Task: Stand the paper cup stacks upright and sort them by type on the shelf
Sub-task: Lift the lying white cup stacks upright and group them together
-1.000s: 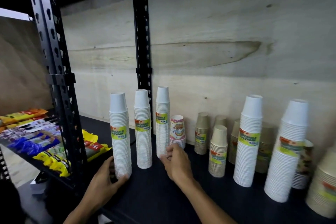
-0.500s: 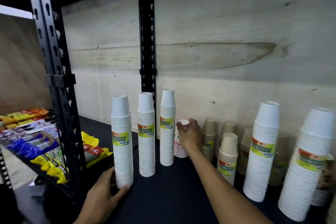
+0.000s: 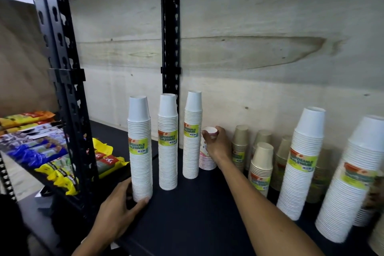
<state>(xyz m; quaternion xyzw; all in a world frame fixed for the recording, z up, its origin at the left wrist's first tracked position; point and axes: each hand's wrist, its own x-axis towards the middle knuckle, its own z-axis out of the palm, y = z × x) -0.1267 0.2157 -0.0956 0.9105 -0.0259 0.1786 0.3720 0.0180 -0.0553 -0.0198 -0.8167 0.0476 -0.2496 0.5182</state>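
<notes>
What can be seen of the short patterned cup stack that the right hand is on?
The patterned cup stack is a short stack of white paper cups printed with coloured dots, standing upright, rims down, on the dark shelf just right of the third tall white stack. It is far shorter than its neighbours. The right hand grips its top cup from the right and hides much of the print.

Right hand [image 3: 216, 143] grips the patterned cup stack [image 3: 206, 159] — left hand [image 3: 118, 212] holds a white stack [image 3: 140, 151].

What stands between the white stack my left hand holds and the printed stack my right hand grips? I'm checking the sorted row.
In the head view, two upright white cup stacks: the second stack and the third stack.
</notes>
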